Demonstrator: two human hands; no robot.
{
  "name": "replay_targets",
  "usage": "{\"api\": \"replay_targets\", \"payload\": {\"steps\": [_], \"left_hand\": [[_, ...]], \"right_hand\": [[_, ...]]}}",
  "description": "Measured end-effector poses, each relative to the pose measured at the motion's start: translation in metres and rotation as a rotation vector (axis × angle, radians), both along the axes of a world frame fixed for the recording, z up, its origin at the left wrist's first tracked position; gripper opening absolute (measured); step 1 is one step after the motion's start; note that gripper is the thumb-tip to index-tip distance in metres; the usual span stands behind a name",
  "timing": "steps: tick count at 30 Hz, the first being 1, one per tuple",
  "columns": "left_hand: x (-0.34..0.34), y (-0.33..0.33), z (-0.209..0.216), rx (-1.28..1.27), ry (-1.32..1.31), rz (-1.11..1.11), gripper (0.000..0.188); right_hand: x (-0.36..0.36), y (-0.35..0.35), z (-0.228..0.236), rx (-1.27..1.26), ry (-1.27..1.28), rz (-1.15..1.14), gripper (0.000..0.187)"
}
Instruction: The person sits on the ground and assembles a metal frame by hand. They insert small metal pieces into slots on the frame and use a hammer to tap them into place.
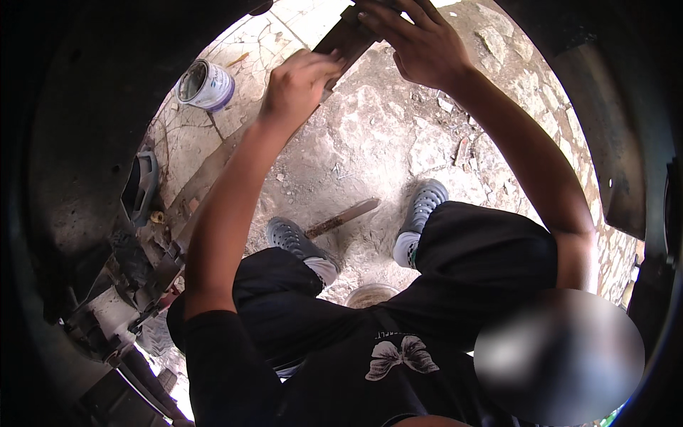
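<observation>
A dark flat bar [350, 44] slants across the top of the view, its far end cut off by the upper edge. My left hand [299, 84] is closed on the near end of this bar, its fingers slightly blurred. Farther up, my right hand [427, 44] reaches in from the right. Its fingers bend over the bar's far part, and the thumb hangs lower beside it. What the right fingertips press on is partly cut off by the frame.
A white and purple paint can [206, 85] stands at the far left. Between my grey clogs [288, 238] lies a long blade-like tool [343, 218] on the rough, rubble-strewn floor [370, 135]. Dark vehicle-like panels [78, 142] surround me, with a grey frame-shaped part [140, 186] at left.
</observation>
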State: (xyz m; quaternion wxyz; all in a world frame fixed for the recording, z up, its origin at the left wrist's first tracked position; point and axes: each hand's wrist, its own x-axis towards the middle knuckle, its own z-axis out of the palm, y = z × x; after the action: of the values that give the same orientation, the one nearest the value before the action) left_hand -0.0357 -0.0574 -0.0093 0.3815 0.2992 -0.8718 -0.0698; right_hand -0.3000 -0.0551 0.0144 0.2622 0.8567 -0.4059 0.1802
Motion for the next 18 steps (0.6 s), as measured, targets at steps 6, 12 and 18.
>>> {"api": "replay_targets", "payload": {"steps": [6,12,18], "left_hand": [[-0.023,-0.014,0.004,0.016,0.026,0.064,0.023],[-0.018,0.007,-0.003,-0.035,0.05,0.017,0.02],[-0.044,0.009,0.002,-0.067,0.082,0.087,0.016]], "right_hand": [[0.003,-0.002,-0.006,0.018,-0.029,-0.003,0.047],[0.0,-0.002,-0.001,-0.041,-0.016,0.032,0.045],[0.003,-0.003,-0.004,-0.04,-0.052,0.029,0.045]]}}
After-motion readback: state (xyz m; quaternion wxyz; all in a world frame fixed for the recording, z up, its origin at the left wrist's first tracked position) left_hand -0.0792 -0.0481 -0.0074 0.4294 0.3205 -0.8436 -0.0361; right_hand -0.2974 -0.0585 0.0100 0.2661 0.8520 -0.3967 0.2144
